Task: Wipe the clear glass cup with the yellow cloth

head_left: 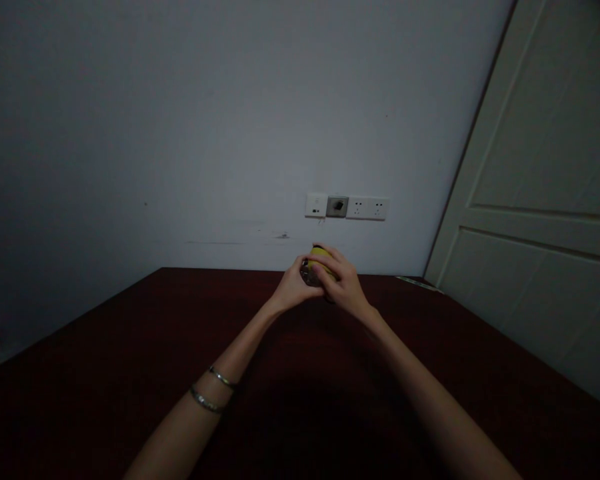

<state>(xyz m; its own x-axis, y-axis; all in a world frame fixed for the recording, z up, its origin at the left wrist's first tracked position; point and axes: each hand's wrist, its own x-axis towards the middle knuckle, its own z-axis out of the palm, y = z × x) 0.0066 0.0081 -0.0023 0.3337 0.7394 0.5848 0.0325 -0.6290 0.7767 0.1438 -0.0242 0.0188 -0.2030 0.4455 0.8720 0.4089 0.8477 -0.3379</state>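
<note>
Both hands meet over the far part of the dark red table, around a small yellow and dark object (321,252) whose kind I cannot make out. On its left, darker and shiny side, my left hand (296,285) is closed, with the thumb below and the fingers above. My right hand (344,283) wraps its yellow part from the right, its thumb lying across the front. The fingers cover much of the object. Two metal bangles (213,390) circle my left forearm.
The dark red table (205,333) runs up to a pale wall (230,133). Wall sockets and switch plates (347,207) sit just above the table. A panelled door (545,200) stands at the right, and a thin flat strip (417,283) lies at the table's far right corner.
</note>
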